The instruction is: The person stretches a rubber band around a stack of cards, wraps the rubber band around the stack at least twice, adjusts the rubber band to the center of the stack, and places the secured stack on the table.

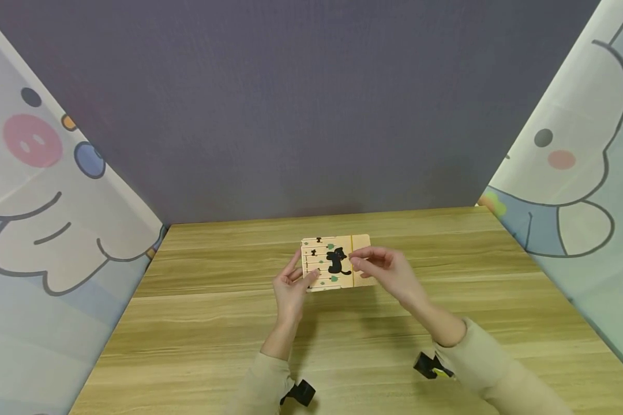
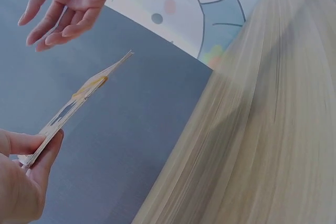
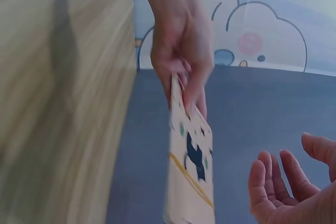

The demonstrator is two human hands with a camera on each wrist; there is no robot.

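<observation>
My left hand [image 1: 291, 288] grips the left end of a thin stack of cream paper [image 1: 316, 271], thumb on the printed face and fingers behind. A black cat, smaller cats and green leaves decorate that face. Around the stack, near its right end, runs a yellow rubber band [image 3: 191, 181]. Seen edge-on in the left wrist view, the stack [image 2: 58, 121] shows several layers. My right hand [image 1: 389, 271] overlaps the band end in the head view. Both wrist views show this right hand [image 2: 79, 3] apart from the stack, its fingers loosely bent and holding nothing.
Below the hands is a wood-grain table [image 1: 213, 334], with a dark grey panel [image 1: 311, 115] behind it. Cartoon-printed curtains [image 1: 26, 230] stand at both sides. A black device [image 1: 302, 393] sits at the left wrist, another black device [image 1: 427, 365] at the right.
</observation>
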